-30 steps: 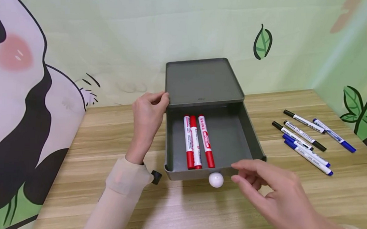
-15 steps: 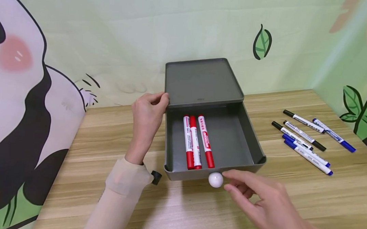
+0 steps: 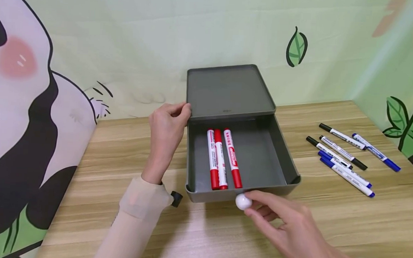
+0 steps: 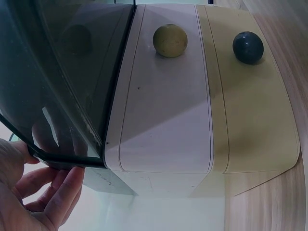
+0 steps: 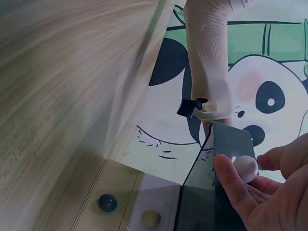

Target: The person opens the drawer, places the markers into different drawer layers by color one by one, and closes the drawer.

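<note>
A dark grey drawer point(image 3: 260, 158) is pulled out of a drawer unit point(image 3: 230, 91). Inside lie three red-and-white markers point(image 3: 233, 159), side by side at the left. My left hand point(image 3: 166, 131) grips the left edge of the unit's top near its front corner; the left wrist view has its thumb and fingers on either side of that edge. At the drawer's front, my right hand point(image 3: 285, 225) holds the round white knob point(image 3: 243, 201) between thumb and index finger. The right wrist view shows the same pinch on the knob point(image 5: 246, 168).
Several black and blue markers point(image 3: 343, 164) lie on the wooden table point(image 3: 122, 152) to the right. Below the grey drawer are a lilac drawer point(image 4: 163, 110) with a yellowish knob and a cream drawer point(image 4: 257, 115) with a dark knob, both pushed in. A printed cloth point(image 3: 144, 45) hangs behind.
My right hand has moved left from beside the drawer's front right to the white knob and taken it between thumb and finger. My left hand, drawer and markers stay put.
</note>
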Tool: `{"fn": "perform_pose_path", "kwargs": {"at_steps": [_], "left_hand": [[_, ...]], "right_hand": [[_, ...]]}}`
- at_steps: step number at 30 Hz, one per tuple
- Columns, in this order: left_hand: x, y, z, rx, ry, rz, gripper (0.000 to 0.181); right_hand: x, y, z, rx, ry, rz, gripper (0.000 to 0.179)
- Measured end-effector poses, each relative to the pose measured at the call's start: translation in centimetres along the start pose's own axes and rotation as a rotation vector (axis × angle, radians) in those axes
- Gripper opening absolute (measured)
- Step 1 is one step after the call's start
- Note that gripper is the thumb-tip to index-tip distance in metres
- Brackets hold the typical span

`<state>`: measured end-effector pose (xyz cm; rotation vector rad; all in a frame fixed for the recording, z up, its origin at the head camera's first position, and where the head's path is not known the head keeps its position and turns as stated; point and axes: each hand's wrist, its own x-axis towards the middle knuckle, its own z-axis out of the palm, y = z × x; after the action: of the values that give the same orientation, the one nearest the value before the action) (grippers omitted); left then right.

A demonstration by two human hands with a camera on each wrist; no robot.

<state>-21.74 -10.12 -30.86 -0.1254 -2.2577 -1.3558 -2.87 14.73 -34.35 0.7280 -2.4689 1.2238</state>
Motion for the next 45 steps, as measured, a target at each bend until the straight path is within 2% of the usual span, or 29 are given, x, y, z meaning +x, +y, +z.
{"fn": "perform_pose_path", "kwargs": {"at_steps": [3,9,15,25,30,37,45], "left_hand": [[0.0,0.0,0.0,0.005,0.002,0.008,0.025],[0.1,0.0,0.0,0.007,0.002,0.013,0.025],[0.1,0.1,0.0,0.004,-0.002,0.011,0.025],[0.1,0.2,0.0,-0.003,-0.010,-0.001,0.025],[0.1,0.2,0.0,-0.004,-0.012,-0.005,0.025],[0.1,0.2,0.1,-0.002,-0.006,-0.004,0.025],[0.0,0.1,0.1,-0.015,-0.015,-0.017,0.026]], "right_hand": [[0.0,0.1,0.4,0.009,0.017,-0.009,0.039],[0.1,0.1,1.0,0.016,0.028,0.030,0.038],[0.3,0.3,1.3,0.013,0.066,0.005,0.037],[0.6,0.3,1.3,0.078,0.124,-0.030,0.036],[0.8,0.0,1.2,0.076,0.125,-0.009,0.035],[1.5,-0.4,0.8,0.067,0.113,0.068,0.032],[2.3,0.0,0.8,0.076,0.131,0.052,0.031]]}}
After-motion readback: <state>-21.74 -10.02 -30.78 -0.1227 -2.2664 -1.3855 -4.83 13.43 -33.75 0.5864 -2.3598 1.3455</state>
